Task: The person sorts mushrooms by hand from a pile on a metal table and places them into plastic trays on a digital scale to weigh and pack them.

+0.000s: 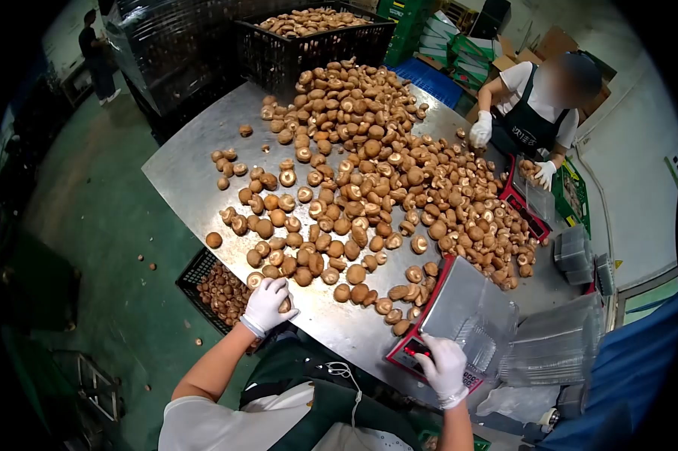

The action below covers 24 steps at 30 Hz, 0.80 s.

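Note:
My left hand (268, 307), in a white glove, is at the table's near edge with its fingers curled round a brown mushroom (285, 304). Another mushroom (255, 279) lies by its fingertips. Over the front of a red scale (408, 352) with a lit display is my gloved right hand (444, 368), thumb and fingers apart and nothing visible in them. Clear plastic trays (480, 342) rest beside that hand, around the scale's grey plate (459, 297). A large heap of mushrooms (369, 143) spreads over the metal table (196, 161).
Below the table's left edge, a black crate (192, 279) holds mushrooms; another full crate (309, 56) stands at the back. Across the table, a gloved co-worker (531, 113) is beside a second scale (525, 201). Stacked clear trays (553, 342) are at right. Another person (95, 56) stands far left.

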Each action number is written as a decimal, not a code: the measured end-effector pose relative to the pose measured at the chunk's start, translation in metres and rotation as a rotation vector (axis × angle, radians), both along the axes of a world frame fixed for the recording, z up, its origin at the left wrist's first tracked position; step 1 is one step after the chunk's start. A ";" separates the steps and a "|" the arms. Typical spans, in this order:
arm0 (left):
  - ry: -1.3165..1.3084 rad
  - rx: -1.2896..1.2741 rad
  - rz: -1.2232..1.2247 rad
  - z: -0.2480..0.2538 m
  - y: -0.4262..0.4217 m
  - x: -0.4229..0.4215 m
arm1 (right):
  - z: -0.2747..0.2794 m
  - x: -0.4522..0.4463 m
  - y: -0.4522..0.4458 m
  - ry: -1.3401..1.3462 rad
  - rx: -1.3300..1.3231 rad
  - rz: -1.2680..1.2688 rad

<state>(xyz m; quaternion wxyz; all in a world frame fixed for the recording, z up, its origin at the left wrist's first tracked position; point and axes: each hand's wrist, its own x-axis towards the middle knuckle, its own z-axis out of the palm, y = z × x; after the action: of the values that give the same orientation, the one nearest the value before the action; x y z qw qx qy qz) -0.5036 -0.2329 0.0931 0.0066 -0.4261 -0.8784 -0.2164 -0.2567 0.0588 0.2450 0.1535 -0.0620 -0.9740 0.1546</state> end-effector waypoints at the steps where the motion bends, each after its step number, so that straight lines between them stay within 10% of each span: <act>1: -0.006 0.006 0.028 -0.002 -0.007 -0.009 | -0.008 -0.016 -0.011 -0.015 -0.015 0.032; 9: -0.359 0.392 0.241 0.002 -0.079 -0.077 | -0.045 -0.134 -0.083 -0.095 -0.062 0.213; 13: -1.557 1.293 0.235 0.022 -0.081 -0.088 | -0.066 -0.184 -0.105 -0.123 -0.057 0.284; 24: -2.039 1.800 0.018 -0.017 -0.088 -0.117 | -0.130 -0.360 -0.152 0.003 -0.208 0.257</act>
<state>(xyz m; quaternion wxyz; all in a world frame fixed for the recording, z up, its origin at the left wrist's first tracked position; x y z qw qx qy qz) -0.6205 -0.3213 0.0758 -0.3652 0.0796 -0.0513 -0.9261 -0.6162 -0.0927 0.1150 0.1265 0.0476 -0.9525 0.2729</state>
